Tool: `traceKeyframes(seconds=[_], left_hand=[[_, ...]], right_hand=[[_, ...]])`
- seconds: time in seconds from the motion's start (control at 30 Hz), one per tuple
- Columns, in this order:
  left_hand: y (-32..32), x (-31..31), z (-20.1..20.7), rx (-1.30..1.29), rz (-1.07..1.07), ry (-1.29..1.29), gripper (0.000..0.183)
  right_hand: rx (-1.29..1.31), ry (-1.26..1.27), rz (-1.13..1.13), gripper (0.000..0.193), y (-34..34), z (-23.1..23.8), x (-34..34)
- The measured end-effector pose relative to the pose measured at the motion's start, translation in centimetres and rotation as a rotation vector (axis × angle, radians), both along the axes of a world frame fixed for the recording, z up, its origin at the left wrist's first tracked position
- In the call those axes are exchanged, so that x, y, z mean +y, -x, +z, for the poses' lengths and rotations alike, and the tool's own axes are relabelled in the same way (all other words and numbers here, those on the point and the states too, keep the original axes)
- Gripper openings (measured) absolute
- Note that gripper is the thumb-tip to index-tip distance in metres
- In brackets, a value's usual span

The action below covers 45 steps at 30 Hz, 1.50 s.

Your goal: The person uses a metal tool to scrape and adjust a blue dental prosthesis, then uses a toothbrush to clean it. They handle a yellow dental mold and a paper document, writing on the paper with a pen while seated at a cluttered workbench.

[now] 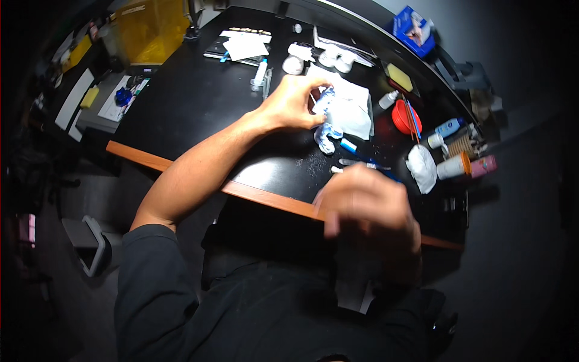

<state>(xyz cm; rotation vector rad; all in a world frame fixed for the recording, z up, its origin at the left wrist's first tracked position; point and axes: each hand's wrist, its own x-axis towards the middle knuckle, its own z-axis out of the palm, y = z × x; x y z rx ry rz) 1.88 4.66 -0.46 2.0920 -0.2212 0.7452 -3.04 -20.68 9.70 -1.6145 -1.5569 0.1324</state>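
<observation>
My left hand (292,104) reaches over the black table, thumb and fingers closed around an irregular blue-and-white piece (326,131). Its kind is unclear; the lower end pokes out below my thumb and the upper part is partly covered by fingers. Beneath and beside it lies a white paper towel (357,111). Nearer the front edge, my right hand (367,196) is smeared by motion, so its fingers cannot be read. A slim tool (356,162) and a small blue-and-white tube (348,145) lie on the table between the hands, among pale crumbs.
To the right stand a red bowl (405,117) with sticks across it, a small white bottle (388,99), a crumpled white bundle (421,168) and an orange-rimmed jar (453,166). White containers (293,64) sit at the back. A wooden strip (265,196) edges the table front.
</observation>
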Motion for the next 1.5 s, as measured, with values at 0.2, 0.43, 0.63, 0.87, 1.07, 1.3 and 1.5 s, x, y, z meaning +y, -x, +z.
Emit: traceKeyframes(seconds=[0.2,0.43,0.63,0.87,1.07,1.3,1.5], left_hand=[[0.2,0.4,0.5,0.015,0.056,-0.100,0.061],[-1.3,0.4,0.8,0.003,0.089,-0.128,0.061],[-0.8,-0.5,0.2,-0.009,0.033,-0.085,0.062],[0.0,-0.1,0.0,0.117,0.125,-0.113,0.061],[-0.1,-0.4,1.0,0.052,0.127,-0.132,0.057],[-1.2,0.5,0.4,0.089,0.110,-0.093,0.057],[-1.1,0.5,-0.7,0.092,0.127,-0.191,0.058]], right_hand=[[1.221,-0.922,0.400,0.045,16.1,1.6,2.1],[1.096,-0.958,0.634,0.041,14.5,2.6,1.2],[1.184,-0.969,0.578,0.034,16.9,2.7,-0.1],[1.398,-1.192,0.178,0.028,23.1,4.4,-0.8],[1.477,-1.302,0.343,0.053,19.6,2.3,-1.6],[1.279,-1.205,0.578,0.050,16.7,2.6,-3.1],[1.235,-1.170,0.611,0.039,16.3,2.2,-4.1]])
